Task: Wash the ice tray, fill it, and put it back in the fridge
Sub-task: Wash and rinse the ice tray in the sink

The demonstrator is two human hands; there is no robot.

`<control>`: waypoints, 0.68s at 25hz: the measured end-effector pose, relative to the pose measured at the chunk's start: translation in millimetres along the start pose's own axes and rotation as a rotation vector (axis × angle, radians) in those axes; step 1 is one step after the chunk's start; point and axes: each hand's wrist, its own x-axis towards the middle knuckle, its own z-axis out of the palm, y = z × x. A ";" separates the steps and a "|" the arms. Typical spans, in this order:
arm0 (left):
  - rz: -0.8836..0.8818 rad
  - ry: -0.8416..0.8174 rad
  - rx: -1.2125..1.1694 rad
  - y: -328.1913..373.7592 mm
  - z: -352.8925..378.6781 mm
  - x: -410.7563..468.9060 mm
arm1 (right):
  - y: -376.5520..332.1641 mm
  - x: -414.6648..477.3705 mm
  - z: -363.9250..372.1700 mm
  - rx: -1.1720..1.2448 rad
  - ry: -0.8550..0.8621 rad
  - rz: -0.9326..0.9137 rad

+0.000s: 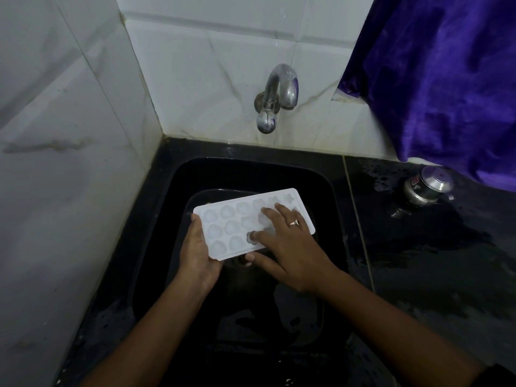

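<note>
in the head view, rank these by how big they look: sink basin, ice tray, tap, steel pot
1. sink basin
2. ice tray
3. tap and steel pot: these look about alike, so they are not ranked against each other.

Red label (415, 180) on steel pot (428, 188), illegible

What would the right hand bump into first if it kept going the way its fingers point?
The right hand rests on the white plastic ice tray, fingers aimed away and leftward. Past the tray's far edge it would probably meet the rear wall of the black sink, though depth is unclear.
</note>
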 end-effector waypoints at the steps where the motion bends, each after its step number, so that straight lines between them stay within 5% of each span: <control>1: 0.000 0.004 0.000 1.8 0.8 -0.2 | 1.6 -3.1 1.6 -0.022 0.010 -0.007; 17: -0.003 0.023 -0.011 0.0 7.6 -1.5 | -13.1 -4.2 1.5 0.024 0.082 0.093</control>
